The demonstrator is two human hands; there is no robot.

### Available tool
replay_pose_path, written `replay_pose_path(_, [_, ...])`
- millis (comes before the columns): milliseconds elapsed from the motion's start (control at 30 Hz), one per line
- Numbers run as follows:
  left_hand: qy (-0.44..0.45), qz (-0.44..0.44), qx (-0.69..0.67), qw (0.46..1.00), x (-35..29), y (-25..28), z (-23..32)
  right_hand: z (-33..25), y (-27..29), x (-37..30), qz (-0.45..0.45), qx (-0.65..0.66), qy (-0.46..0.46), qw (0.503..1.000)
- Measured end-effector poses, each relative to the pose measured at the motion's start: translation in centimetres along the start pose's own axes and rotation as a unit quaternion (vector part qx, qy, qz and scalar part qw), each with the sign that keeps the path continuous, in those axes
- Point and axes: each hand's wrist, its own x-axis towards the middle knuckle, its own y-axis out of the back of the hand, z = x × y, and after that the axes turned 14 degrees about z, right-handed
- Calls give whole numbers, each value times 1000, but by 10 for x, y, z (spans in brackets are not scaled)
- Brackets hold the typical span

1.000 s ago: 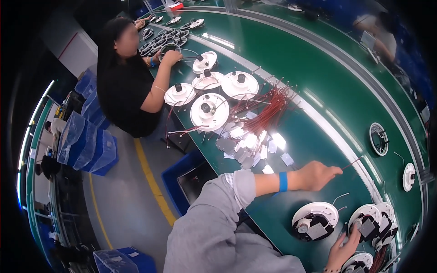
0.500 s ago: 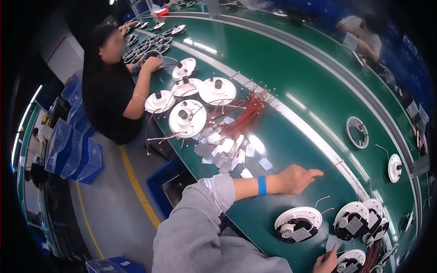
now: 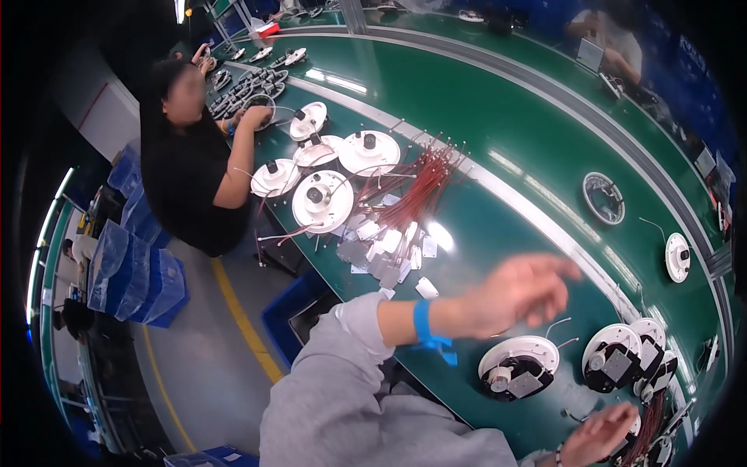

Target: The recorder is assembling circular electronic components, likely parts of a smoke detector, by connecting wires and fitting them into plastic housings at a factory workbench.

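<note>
Right hand (image 3: 599, 436) is observed nearest, loosely opened with fingers extended and nothing visibly gripped; a round assembly (image 3: 636, 428) is partly covered by it, and contact cannot be confirmed. Left hand (image 3: 525, 294), banded at the wrist in blue, is held above the bench (image 3: 498, 233), blurred, its fingers partly curled and spread; whether anything thin is pinched cannot be told. Just below it, a white-rimmed assembly (image 3: 519, 370) with black base and grey plate is laid on the bench. To its right, similar assemblies (image 3: 611, 359) are clustered, with red wires (image 3: 646, 444) laid beside them. Further off, a heap of metal plates (image 3: 385, 257) is noted, partly overlain by a bundle of red wires (image 3: 424, 187). White round housings (image 3: 323, 202) are grouped beyond. On the green conveyor (image 3: 467, 101), a ring (image 3: 591, 210) and a white disc (image 3: 677, 257) are found. Another ring is handled by a co-worker in black (image 3: 191, 183).
</note>
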Motion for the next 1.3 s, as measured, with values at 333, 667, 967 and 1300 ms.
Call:
replay_pose_path(333, [-346,-39,237,907,-21,-41,-47,65,-84,-9,-78,-361,248,896])
replay_pose_path(667, [-24,-88,297,951,-14,-31,-10,36,-104,48,-290,-349,51,890])
replay_pose_path(967, [138,-156,255,944,-16,-38,-23,38,-101,23,-219,-190,-25,957])
replay_pose_path(1300, [-70,-323,274,903,45,-2,-44,-37,-63,-5,-66,-395,311,862])
